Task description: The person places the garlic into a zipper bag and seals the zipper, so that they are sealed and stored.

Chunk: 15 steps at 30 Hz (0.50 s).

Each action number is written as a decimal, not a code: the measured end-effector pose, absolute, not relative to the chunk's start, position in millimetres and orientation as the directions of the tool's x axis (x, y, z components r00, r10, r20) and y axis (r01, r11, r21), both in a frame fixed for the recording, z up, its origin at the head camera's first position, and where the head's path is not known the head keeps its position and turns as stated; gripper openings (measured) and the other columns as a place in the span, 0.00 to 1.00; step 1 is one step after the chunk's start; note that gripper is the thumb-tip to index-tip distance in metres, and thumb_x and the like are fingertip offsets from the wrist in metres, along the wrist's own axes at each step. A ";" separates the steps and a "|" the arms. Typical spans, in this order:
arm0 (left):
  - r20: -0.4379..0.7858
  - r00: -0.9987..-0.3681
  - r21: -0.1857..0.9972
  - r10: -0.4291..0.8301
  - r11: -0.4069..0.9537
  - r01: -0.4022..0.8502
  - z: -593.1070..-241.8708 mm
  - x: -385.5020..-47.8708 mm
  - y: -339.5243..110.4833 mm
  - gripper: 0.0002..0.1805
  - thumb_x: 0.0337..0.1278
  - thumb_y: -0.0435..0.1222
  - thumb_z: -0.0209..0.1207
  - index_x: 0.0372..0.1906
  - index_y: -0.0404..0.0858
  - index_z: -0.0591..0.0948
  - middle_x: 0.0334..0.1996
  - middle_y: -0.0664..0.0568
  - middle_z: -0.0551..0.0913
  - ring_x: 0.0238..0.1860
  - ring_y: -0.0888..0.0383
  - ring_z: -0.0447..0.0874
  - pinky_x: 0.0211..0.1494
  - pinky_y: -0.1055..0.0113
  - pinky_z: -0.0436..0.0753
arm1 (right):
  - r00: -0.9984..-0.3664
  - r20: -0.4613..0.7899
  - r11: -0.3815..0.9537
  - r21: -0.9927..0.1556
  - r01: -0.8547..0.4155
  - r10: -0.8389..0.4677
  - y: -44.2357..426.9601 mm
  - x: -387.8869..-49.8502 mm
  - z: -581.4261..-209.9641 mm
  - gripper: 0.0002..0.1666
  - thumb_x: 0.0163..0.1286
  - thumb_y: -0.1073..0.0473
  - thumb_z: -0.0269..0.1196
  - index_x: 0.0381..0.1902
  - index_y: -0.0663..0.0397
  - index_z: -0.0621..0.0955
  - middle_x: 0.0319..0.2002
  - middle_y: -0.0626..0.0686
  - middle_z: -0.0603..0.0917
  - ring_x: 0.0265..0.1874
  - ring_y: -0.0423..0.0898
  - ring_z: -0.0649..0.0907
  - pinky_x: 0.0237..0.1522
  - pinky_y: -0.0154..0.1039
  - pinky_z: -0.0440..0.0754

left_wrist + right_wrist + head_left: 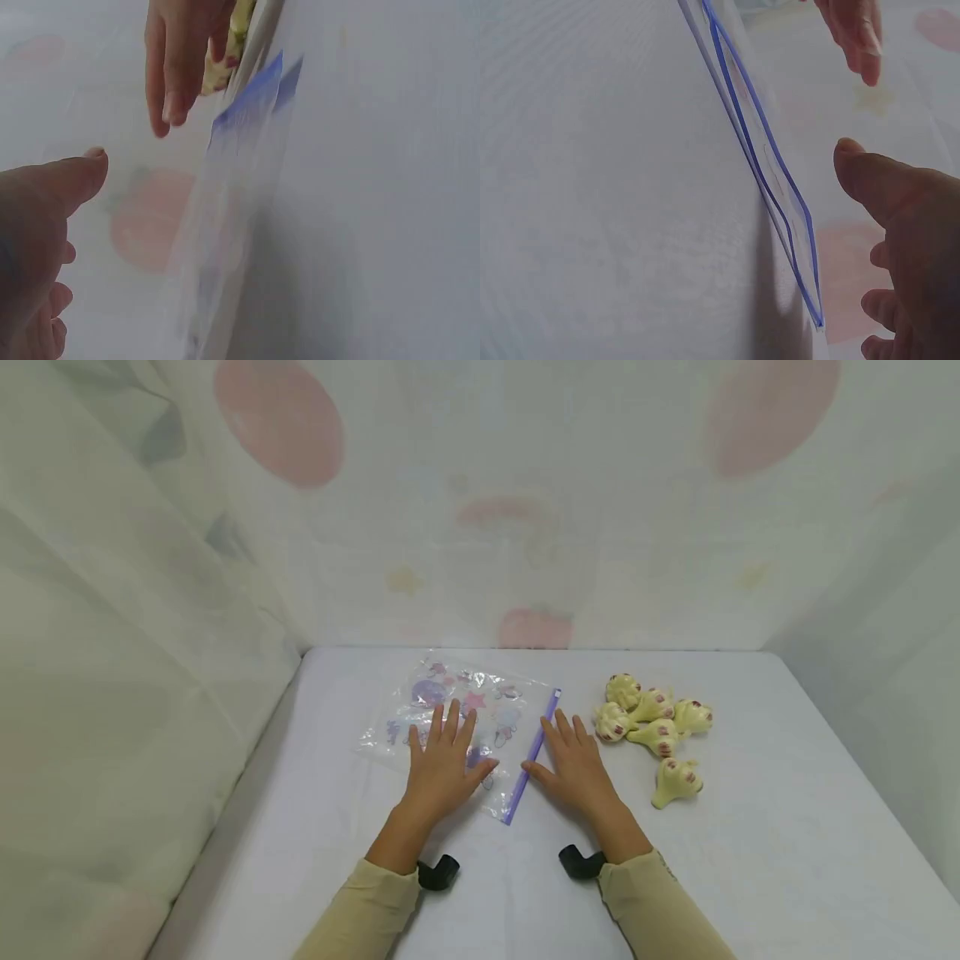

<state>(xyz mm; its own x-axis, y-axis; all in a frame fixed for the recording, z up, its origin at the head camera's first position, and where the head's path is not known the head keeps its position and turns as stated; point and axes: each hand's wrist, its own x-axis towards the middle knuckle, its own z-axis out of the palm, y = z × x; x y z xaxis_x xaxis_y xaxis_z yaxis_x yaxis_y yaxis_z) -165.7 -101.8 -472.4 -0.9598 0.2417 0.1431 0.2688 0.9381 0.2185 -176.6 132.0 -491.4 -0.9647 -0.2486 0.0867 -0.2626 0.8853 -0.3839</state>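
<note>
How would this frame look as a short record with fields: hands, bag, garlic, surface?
Left hand: the left hand is over the printed side, fingers spread, holding nothing
Right hand: the right hand is by the purple strip, holding nothing
Bag: clear bag with pink and purple prints, lying flat; its purple edges part in the right wrist view
Garlic: six garlic bulbs, five clustered, one nearer the person
Surface: white tabletop

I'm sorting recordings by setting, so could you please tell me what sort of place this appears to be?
Probably a small curtained-off booth for tabletop work: a white table has pale printed hangings behind and beside it, with a clear bag and garlic-like bulbs on top.
</note>
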 end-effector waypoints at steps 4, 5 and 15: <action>0.119 -0.951 0.236 0.285 0.922 0.306 -477.1 -169.6 -84.4 0.47 0.63 0.67 0.46 0.79 0.48 0.50 0.80 0.45 0.43 0.79 0.44 0.36 0.73 0.32 0.46 | -0.969 0.075 0.879 -0.409 -0.246 -0.236 134.0 -179.4 -494.1 0.52 0.68 0.32 0.57 0.77 0.56 0.56 0.77 0.62 0.51 0.76 0.66 0.50 0.72 0.66 0.51; 0.111 -0.948 0.255 0.298 0.914 0.317 -478.8 -170.3 -80.5 0.47 0.63 0.67 0.47 0.79 0.47 0.51 0.79 0.44 0.44 0.79 0.43 0.38 0.73 0.32 0.47 | -0.969 0.077 0.873 -0.422 -0.246 -0.235 134.5 -179.8 -494.5 0.52 0.68 0.32 0.57 0.76 0.58 0.57 0.77 0.63 0.52 0.75 0.67 0.50 0.72 0.66 0.51; -0.030 -0.918 0.549 0.395 0.774 0.315 -499.4 -170.5 -71.2 0.43 0.64 0.55 0.56 0.76 0.37 0.57 0.77 0.41 0.51 0.78 0.40 0.41 0.74 0.34 0.42 | -0.972 0.014 0.828 -0.521 -0.207 -0.234 137.9 -179.7 -501.3 0.40 0.69 0.33 0.56 0.67 0.57 0.73 0.75 0.62 0.58 0.75 0.66 0.52 0.73 0.63 0.53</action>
